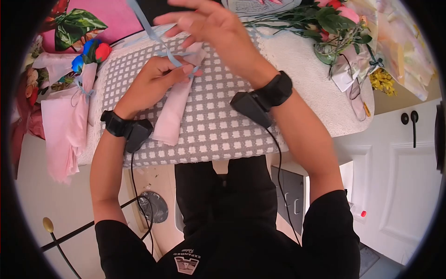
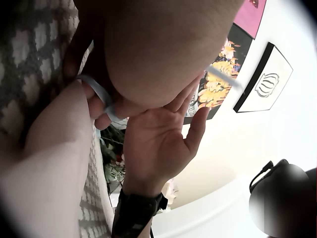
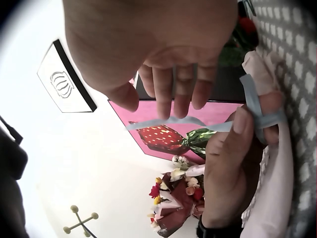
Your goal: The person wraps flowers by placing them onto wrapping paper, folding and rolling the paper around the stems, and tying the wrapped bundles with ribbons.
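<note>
A narrow roll of pale pink wrapping paper (image 1: 169,116) lies slantwise on the checked grey-and-white mat. Near its upper part, my left hand (image 1: 151,86) grips the roll and pinches a light blue ribbon (image 3: 270,120) under the thumb. The ribbon crosses the roll there, and one loose length rises toward the top of the head view. Above and to the right, my right hand (image 1: 227,39) is raised with its fingers spread and nothing gripped. In the right wrist view, the ribbon's free length passes just beyond those fingertips.
Pink-wrapped flowers (image 1: 69,111) with blue and red blooms lie at the table's left. Loose flowers and green stems (image 1: 320,25) are at the back right, beside pale wrapped bouquets (image 1: 402,51). A pink picture (image 1: 111,23) stands behind. Cables hang from both wrist cameras.
</note>
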The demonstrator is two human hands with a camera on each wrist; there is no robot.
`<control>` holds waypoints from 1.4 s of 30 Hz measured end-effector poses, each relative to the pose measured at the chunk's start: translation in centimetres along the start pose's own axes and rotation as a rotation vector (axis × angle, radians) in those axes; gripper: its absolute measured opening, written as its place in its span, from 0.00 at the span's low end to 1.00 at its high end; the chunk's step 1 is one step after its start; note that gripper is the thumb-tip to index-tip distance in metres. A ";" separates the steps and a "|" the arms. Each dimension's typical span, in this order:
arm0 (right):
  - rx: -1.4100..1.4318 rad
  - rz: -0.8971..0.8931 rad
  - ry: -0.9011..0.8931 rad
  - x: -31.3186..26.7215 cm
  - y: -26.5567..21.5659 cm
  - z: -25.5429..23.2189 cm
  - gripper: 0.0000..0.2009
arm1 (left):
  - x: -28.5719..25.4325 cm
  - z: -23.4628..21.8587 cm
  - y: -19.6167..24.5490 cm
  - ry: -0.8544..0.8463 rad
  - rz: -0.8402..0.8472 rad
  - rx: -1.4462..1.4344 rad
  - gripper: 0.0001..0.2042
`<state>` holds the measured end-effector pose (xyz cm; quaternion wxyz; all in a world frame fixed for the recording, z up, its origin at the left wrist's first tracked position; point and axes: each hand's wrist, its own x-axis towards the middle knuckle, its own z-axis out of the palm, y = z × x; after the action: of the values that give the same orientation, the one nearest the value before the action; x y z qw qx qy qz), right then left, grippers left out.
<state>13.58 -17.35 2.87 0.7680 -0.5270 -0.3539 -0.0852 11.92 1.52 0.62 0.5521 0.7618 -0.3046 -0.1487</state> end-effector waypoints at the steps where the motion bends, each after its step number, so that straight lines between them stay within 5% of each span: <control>1: -0.037 0.015 0.090 -0.4 0.2 -0.3 0.12 | 0.0 -0.2 -0.3 -0.014 0.033 0.029 0.16; 2: -0.025 0.019 0.090 -0.6 0.3 -0.8 0.12 | -0.1 -0.2 -0.5 -0.009 0.021 0.032 0.16; 4: -0.803 -0.076 -0.061 -0.7 0.5 -2.2 0.12 | -0.1 -0.4 -0.3 0.004 -0.001 -0.002 0.16; 8: -0.871 0.110 -0.206 -1.0 0.0 -2.7 0.09 | 0.0 -1.3 -0.7 0.104 -0.051 0.109 0.19; 14: -0.818 0.187 -0.204 -1.0 0.0 -2.8 0.09 | 0.3 -1.4 -1.2 0.239 -0.042 0.032 0.17; 16: -0.637 0.428 -0.282 -1.1 -0.3 -2.6 0.10 | 0.5 -1.2 -1.5 0.327 0.014 -0.036 0.15; 21: -0.607 0.402 -0.328 -1.6 0.4 -2.3 0.09 | 0.2 -1.2 -0.6 0.379 0.025 0.075 0.13; 35: -0.650 0.352 -0.106 -1.7 0.2 -0.7 0.08 | 0.0 -0.9 -0.7 0.384 0.079 0.136 0.08; 37: -0.530 0.317 -0.066 -1.6 0.4 -0.7 0.08 | 0.7 -0.7 -1.2 0.481 0.268 0.056 0.09; 42: -0.684 0.284 -0.067 -1.6 0.9 -0.8 0.09 | 0.7 -0.8 -1.0 0.496 0.254 0.106 0.08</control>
<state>13.21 -18.02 1.00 0.5394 -0.7997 -0.2533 -0.0737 13.14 1.88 0.06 0.5832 0.7586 -0.2604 0.1288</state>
